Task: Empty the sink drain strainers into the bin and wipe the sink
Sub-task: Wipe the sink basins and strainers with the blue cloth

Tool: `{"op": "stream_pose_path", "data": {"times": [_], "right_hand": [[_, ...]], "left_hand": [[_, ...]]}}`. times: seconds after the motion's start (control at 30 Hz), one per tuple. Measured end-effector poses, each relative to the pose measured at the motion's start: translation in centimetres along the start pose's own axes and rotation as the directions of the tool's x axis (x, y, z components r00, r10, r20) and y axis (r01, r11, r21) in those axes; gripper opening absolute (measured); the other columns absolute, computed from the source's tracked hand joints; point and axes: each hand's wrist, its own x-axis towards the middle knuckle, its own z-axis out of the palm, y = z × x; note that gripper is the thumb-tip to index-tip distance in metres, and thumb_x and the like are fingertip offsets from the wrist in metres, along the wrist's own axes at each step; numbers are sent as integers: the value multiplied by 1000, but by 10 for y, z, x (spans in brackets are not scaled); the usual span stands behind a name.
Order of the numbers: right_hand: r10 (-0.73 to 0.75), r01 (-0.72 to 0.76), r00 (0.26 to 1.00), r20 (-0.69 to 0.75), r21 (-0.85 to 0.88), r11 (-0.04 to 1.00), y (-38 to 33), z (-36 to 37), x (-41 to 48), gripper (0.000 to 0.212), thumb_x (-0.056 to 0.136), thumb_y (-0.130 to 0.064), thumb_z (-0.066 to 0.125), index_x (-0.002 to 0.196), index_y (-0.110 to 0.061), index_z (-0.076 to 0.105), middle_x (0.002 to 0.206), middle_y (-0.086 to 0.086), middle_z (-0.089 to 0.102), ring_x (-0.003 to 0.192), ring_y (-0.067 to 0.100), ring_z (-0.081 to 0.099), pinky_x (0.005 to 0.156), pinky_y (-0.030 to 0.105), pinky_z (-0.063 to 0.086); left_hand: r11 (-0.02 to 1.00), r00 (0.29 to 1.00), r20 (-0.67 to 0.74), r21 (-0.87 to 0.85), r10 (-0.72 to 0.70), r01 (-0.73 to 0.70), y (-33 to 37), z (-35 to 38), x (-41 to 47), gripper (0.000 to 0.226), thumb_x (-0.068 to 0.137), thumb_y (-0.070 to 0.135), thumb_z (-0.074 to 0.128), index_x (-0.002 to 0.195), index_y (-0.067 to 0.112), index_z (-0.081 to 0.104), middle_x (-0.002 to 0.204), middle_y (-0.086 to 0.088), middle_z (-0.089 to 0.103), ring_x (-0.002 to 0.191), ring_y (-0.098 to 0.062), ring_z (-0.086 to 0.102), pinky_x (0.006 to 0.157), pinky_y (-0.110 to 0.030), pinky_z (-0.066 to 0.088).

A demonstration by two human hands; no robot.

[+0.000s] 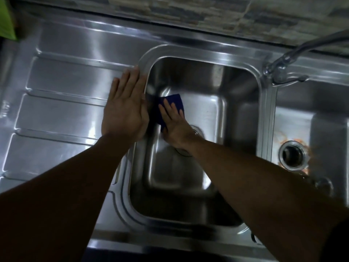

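Sink: a stainless steel main basin (205,80) is set in the worktop, in the middle of the view, with both hands at its left side.
Left hand: the left hand (125,104) lies flat, fingers straight and close together, on the basin's left rim where it meets the drainboard (62,103); it holds nothing.
Right hand: the right hand (174,123) reaches down into the basin, fingers spread and straight, palm pressing on the cloth.
Cloth: a dark blue cloth (172,100) sits under the right fingers at the foot of the basin's left wall, its far edge showing beyond the fingertips.
Main drain: the main drain (197,130) is on the basin floor, mostly hidden by the right wrist; what sits in it cannot be told.
Small basin: a second, smaller basin (294,118) lies to the right, apart from both hands.
Small drain: its round drain (292,155) shows a dark opening inside a metal ring, with orange-brown stains (283,141) around it.
Tap: a chrome tap (279,63) stands on the ledge behind the divide between the basins, its spout running off to the upper right.
Far left: a green object (6,19) shows at the top left corner, cut off by the edge.
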Motion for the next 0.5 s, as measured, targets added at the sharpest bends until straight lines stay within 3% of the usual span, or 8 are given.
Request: {"op": "stream_pose_path", "data": {"times": [0.1, 0.2, 0.33, 0.5], "right_hand": [[39, -40, 999, -6, -141, 989, 29, -24, 9, 72, 101, -22, 46, 160, -17, 5, 167, 7, -8, 154, 31, -3, 124, 48, 5], [255, -250, 967, -3, -199, 948, 58, -40, -1, 67, 103, -23, 37, 159, -18, -1, 166, 6, -14, 154, 31, -6, 123, 51, 9], [526, -525, 849, -48, -184, 831, 65, -23, -55, 65, 104, -16, 33, 158, -11, -3, 165, 17, -12, 153, 38, -2, 120, 54, 16], [546, -510, 826, 140, -228, 830, 22, 13, -126, 65, 102, -10, 32, 158, -6, -1, 164, 23, -10, 152, 42, 3, 118, 53, 22]], "left_hand": [[1000, 1000, -1, -30, -8, 8, -1, -1, 0, 55, 105, 27, 24, 157, 12, 29, 167, -9, 21, 157, -24, 11, 128, -46, 10], [999, 1000, 10, -34, -12, 12, 0, 0, 1, 55, 105, 28, 22, 158, 13, 28, 167, -7, 21, 157, -23, 11, 128, -45, 9], [999, 1000, 10, -27, -16, 16, 0, -1, 3, 55, 103, 22, 27, 157, 12, 30, 166, -9, 23, 156, -26, 15, 128, -44, 10], [996, 995, 69, -44, -70, 74, 3, -5, 4, 59, 99, 20, 25, 157, 12, 29, 167, -8, 19, 157, -27, 12, 128, -43, 8]]}}
